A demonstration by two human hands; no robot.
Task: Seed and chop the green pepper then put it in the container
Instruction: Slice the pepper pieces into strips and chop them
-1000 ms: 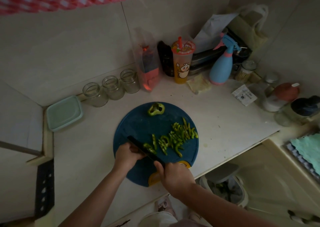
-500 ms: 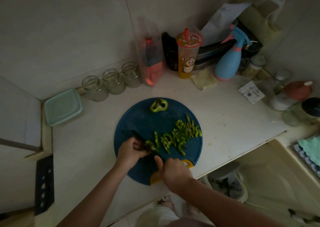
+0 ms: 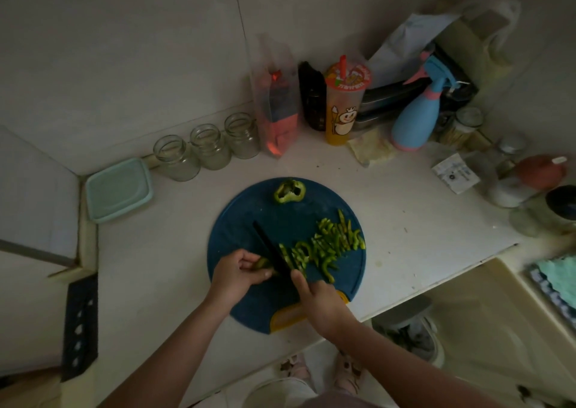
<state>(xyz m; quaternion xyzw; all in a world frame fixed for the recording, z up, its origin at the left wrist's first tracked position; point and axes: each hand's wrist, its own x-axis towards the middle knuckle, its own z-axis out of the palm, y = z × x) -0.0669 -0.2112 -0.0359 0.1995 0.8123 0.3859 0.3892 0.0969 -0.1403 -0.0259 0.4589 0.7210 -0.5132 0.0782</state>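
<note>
A round dark blue cutting board (image 3: 243,220) lies on the white counter. My left hand (image 3: 238,272) pinches a small remaining piece of green pepper (image 3: 263,263) on the board's near left. My right hand (image 3: 321,303) grips a black knife (image 3: 271,248), its blade resting right beside that piece. A row of cut green pepper strips (image 3: 327,245) stretches to the right of the blade. The pepper's top with the stem (image 3: 288,191) sits at the board's far edge. A pale green lidded container (image 3: 118,189) stands at the far left of the counter.
Three empty glass jars (image 3: 207,147) line the wall behind the board. A plastic bag, an orange drink cup (image 3: 346,105), a blue spray bottle (image 3: 417,117) and several jars crowd the back right. The counter's edge runs just right of the board, with a bin below.
The knife blade has lifted and moved back from the pepper piece, now pointing up-left on the board. My left hand has kept its hold on the pepper piece.
</note>
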